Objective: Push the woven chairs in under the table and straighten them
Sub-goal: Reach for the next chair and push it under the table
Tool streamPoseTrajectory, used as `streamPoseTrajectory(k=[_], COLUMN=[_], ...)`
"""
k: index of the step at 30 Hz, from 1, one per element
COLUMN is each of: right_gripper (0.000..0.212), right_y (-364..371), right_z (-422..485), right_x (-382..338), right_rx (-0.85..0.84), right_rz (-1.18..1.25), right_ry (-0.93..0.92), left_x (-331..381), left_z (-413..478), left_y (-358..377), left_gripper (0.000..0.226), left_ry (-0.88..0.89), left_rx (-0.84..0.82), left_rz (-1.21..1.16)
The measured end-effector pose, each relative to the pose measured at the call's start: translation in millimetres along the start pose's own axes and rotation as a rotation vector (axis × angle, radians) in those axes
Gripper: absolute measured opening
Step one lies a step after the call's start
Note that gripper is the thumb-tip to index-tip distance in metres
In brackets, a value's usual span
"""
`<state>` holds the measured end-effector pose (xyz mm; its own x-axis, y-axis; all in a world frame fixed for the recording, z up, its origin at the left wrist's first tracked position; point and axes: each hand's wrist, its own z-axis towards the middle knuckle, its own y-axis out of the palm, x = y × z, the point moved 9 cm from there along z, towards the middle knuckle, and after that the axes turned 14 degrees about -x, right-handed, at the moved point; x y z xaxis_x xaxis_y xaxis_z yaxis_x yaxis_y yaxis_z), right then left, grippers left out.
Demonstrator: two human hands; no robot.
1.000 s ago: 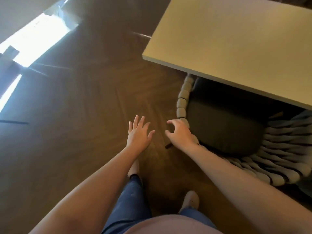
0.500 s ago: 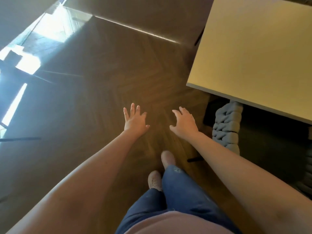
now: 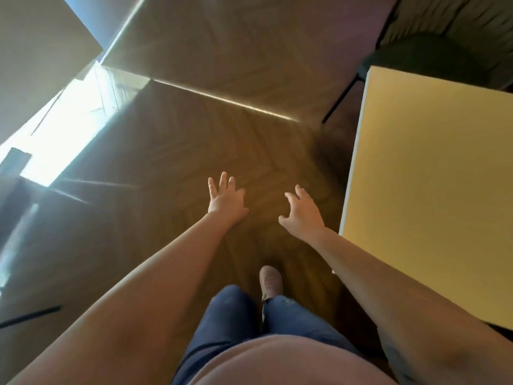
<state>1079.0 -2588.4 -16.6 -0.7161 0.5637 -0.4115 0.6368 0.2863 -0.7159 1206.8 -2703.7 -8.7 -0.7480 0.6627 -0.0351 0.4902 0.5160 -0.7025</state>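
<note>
Nothing is held. The left hand (image 3: 226, 200) is stretched forward with fingers straight and spread. The right hand (image 3: 301, 215) is held out beside it, its fingers loosely bent and apart. Both are poised over the herringbone wood floor (image 3: 180, 140) and touch nothing. Just to the right of the right hand runs the long edge of the yellow-topped table (image 3: 430, 190), near the wrist but apart from it. Below the hands, closer to the body, one pale shoe (image 3: 270, 282) is planted on the floor.

The only woven chair (image 3: 460, 20) in view is well ahead of the right hand and off to its right, past the table's far end. Its dark, rounded seat cushion (image 3: 422, 54) is almost wholly exposed beyond the tabletop edge. A thin black leg (image 3: 342, 97) is angled out over the floor on the hands' side. Thick ribbed cords can be made out dimly on the back, which appears dark in the shadow.

This chair is judged not yet pushed in, since so much of the seat shows, and it appears to sit askew to the table's end. Whether other chairs have been dealt with cannot be told, as none is shown along the near edge. This chair remains to be reached, taken by the back, slid under and squared to the table.
</note>
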Motion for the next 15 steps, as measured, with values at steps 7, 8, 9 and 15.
streamPoseTrajectory(k=[7,8,9,15], right_gripper=[0.069,0.069,0.069,0.073], right_y=[-77,-85,-95,-153], right_z=[102,115,133,216], right_x=[1,1,2,-4], right_rx=[0.016,0.015,0.021,0.088], right_rz=[0.015,0.025,0.042,0.235], right_ry=[0.155,0.185,0.219,0.403], left_x=[-16,-18,-20,-35], left_z=[105,118,135,215], left_y=[-93,-105,-122,-208], left_gripper=[0.051,0.05,0.048,0.047], left_ry=[0.109,0.137,0.176,0.355], left_rx=[-0.032,-0.021,-0.008,-0.011], left_rz=[0.042,0.04,0.048,0.197])
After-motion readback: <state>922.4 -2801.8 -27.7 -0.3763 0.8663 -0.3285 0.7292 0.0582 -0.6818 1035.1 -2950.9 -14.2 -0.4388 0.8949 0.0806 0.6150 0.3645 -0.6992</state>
